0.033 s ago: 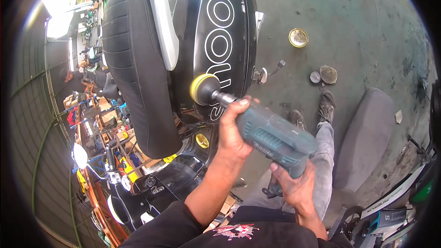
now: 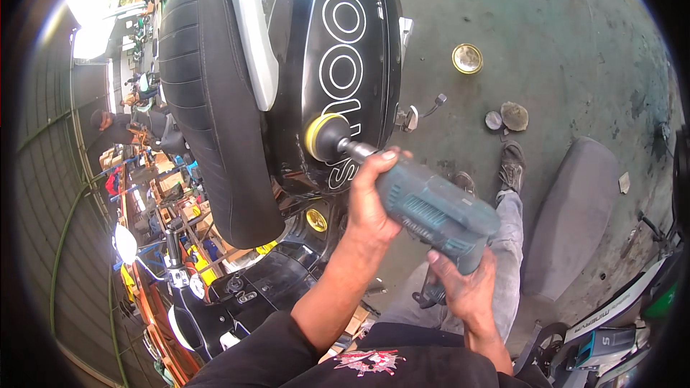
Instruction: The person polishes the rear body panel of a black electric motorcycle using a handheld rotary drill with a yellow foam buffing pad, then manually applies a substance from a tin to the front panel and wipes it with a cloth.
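A teal power drill (image 2: 440, 208) slants across the middle, its round yellow-edged polishing pad (image 2: 325, 138) against the lower part of a scooter's glossy black side panel (image 2: 370, 50). Whether the pad presses flat cannot be told. My left hand (image 2: 374, 205) is closed around the front of the drill body, just behind the metal chuck. Lower and to the right, my right hand (image 2: 468, 289) wraps the drill's handle, and its fingers are partly hidden. Left of the panel run a silver grab rail (image 2: 262, 65) and the scooter's ribbed black seat (image 2: 215, 115).
On the floor at right are a round gold tin (image 2: 467, 59), a small round lid (image 2: 493, 121) and a stone-like lump (image 2: 514, 116). A loose grey seat (image 2: 575, 215) lies beside my legs. Another scooter (image 2: 618, 309) stands lower right. A person (image 2: 118, 126) is among cluttered parts at left.
The drill and its pad have shifted slightly to the right, with both my hands still on it. The person at far left shows more of the head.
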Tool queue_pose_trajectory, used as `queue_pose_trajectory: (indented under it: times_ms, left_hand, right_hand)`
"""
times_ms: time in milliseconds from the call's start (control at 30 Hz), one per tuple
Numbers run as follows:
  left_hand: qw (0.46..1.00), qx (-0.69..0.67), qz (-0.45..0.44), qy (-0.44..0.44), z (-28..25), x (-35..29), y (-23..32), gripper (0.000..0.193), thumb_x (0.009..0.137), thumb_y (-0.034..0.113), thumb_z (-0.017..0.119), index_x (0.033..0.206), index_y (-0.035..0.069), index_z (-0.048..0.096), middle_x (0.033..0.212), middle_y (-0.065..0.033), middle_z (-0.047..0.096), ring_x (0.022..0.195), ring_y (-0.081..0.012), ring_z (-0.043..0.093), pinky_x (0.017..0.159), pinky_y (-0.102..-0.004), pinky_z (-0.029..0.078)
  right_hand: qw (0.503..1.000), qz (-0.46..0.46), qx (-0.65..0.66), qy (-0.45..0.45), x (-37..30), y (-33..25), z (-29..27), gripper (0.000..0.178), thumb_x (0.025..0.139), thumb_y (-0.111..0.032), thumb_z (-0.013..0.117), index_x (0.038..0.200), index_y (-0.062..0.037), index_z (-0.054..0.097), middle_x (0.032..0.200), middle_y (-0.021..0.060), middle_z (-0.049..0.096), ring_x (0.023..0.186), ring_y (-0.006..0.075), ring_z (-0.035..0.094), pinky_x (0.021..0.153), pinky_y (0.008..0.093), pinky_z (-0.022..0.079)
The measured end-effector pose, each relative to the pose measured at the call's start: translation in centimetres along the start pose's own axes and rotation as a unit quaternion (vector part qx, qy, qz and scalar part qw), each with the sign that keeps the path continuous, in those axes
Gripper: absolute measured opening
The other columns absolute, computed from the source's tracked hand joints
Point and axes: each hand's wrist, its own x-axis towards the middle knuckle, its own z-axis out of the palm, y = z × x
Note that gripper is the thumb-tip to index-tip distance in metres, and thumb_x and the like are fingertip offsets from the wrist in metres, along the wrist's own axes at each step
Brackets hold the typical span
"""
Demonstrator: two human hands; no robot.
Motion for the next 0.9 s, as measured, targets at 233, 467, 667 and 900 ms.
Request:
queue_pose_trajectory:
  times_ms: [233,467,667,900]
  left_hand:
    - [0.999,0.003,-0.019,0.030,0.0,6.1,-4.9,0.025,0.080,0.020,0.070,0.096,0.004,0.059,0.091,-0.0091,0.063,0.081,-0.0215,0.063,0.076,-0.0380,0.055]
    - [0.997,0.013,-0.053,0.048,-1.5,10.9,-8.3,0.024,0.080,0.023,0.067,0.094,0.005,0.060,0.087,-0.0074,0.061,0.078,-0.0214,0.063,0.071,-0.0386,0.055]
    - [0.998,-0.011,-0.016,0.057,-0.6,5.3,-5.4,0.023,0.080,0.021,0.069,0.095,0.006,0.060,0.091,-0.0072,0.061,0.084,-0.0206,0.062,0.077,-0.0379,0.054]
    - [0.999,-0.037,0.040,-0.003,0.9,-3.7,2.5,0.029,0.077,0.022,0.069,0.100,0.006,0.059,0.096,-0.0100,0.063,0.091,-0.0279,0.064,0.082,-0.0451,0.055]
  right_hand:
    - [0.999,0.016,0.033,-0.002,5.5,1.4,-3.1,0.021,0.083,-0.006,0.070,0.100,0.0024,0.062,0.074,0.0051,0.063,0.056,0.0123,0.059,0.050,0.0282,0.047]
    - [0.995,0.027,0.091,-0.018,10.3,4.2,-5.0,0.026,0.084,-0.007,0.069,0.106,0.0026,0.059,0.080,0.0059,0.062,0.054,0.0130,0.055,0.049,0.0274,0.045]
    - [0.998,0.011,0.046,-0.040,5.6,0.8,-3.7,0.025,0.083,-0.006,0.070,0.104,0.0030,0.061,0.080,0.0063,0.063,0.056,0.0129,0.057,0.049,0.0281,0.046]
    - [0.994,-0.057,-0.090,-0.037,-2.5,-2.6,1.1,0.034,0.079,-0.007,0.075,0.108,0.0058,0.061,0.088,0.0113,0.069,0.072,0.0153,0.065,0.065,0.0297,0.052]
